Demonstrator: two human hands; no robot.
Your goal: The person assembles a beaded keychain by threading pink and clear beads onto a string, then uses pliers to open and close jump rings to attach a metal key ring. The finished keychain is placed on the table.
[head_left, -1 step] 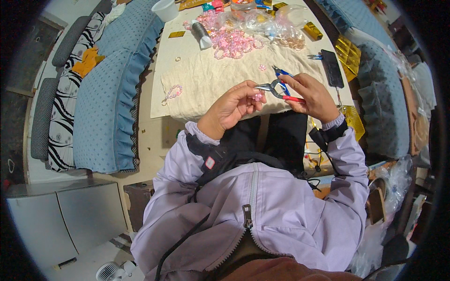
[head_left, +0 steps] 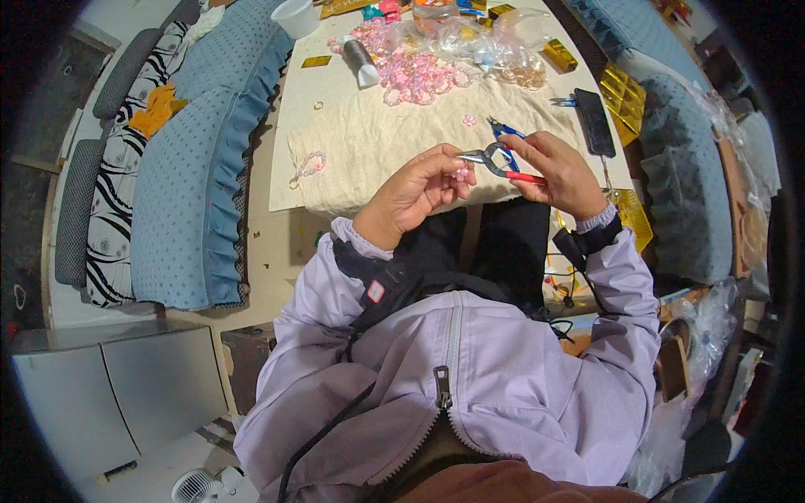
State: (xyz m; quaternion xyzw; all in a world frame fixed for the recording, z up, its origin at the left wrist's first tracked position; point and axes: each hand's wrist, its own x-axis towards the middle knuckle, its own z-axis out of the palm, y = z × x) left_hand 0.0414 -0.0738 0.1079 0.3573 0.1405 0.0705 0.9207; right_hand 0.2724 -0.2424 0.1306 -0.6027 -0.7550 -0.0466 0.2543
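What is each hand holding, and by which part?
The right hand holds red-handled pliers by the handles. The left hand pinches a small cluster of pink beads; exactly where cannot be told.

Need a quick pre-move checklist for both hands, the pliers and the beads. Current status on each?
1. Left hand has the pink beads: ok, held at the fingertips.
2. Right hand has the red-handled pliers: ok, tips pointing at the left fingers.
3. Plier tips touching the beads: cannot tell, too small at this view.
4. Blue-handled pliers clear of the right hand: cannot tell, they overlap in view.
5. Loose pink cluster apart from both hands: ok, on the cloth.
6. Phone clear of both hands: ok, off to the right.
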